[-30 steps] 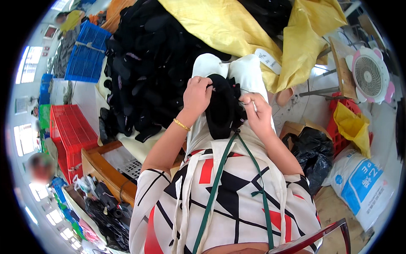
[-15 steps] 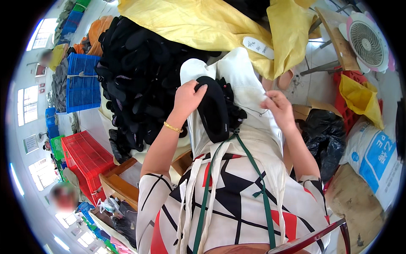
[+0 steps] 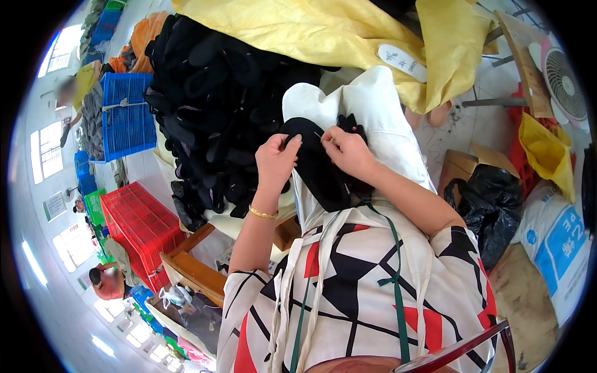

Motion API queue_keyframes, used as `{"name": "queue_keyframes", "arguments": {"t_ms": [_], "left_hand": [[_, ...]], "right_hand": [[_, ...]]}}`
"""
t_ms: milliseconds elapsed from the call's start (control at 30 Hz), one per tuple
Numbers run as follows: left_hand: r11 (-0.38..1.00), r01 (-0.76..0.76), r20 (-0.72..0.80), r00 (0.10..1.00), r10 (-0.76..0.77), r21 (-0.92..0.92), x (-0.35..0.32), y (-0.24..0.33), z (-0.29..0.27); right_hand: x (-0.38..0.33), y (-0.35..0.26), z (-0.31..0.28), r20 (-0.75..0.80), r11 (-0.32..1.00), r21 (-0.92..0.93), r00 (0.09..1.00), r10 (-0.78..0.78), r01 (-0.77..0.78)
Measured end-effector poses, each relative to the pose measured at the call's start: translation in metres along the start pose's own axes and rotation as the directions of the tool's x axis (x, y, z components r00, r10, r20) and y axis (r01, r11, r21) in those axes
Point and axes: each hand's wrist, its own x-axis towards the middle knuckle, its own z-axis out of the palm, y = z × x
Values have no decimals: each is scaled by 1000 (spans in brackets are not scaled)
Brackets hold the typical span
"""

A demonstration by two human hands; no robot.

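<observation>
A black cloth slipper [image 3: 320, 171] lies on my lap, toe away from me, over white cloth [image 3: 388, 118]. My left hand [image 3: 275, 158] is closed on its left edge, thumb on top. At the slipper's upper right, my right hand [image 3: 348, 151] pinches with thumb and forefinger. A small pale sliver shows by those fingertips, too fine to name. Dark gathered fabric [image 3: 352, 126] sits beside the slipper, partly covered by my right hand. Left of my lap rises a large pile of black slippers [image 3: 205, 93].
Yellow sheeting [image 3: 298, 31] spreads beyond the pile, with a white insole [image 3: 402, 62] on it. Red [image 3: 143, 217] and blue [image 3: 127, 124] crates stand left. Right are a black plastic bag [image 3: 488, 199], a white-and-blue sack [image 3: 553, 242] and a fan [image 3: 563, 74]. People work far left.
My right hand has come in from the right, where a thin dark strand showed beneath it, to the slipper's upper edge. My left hand still grips the slipper. The view has shifted slightly.
</observation>
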Motion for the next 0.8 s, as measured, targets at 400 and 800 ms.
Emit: {"name": "queue_keyframes", "arguments": {"t_ms": [400,800], "left_hand": [[952,176,143,979,-144,-248,18,-8,-1],[936,241,130,968,-214,-255,24,-9,2]], "right_hand": [[14,-27,1,180,981,102,973,146,-166],[13,-25,0,210,981,47,962,176,-190]]}}
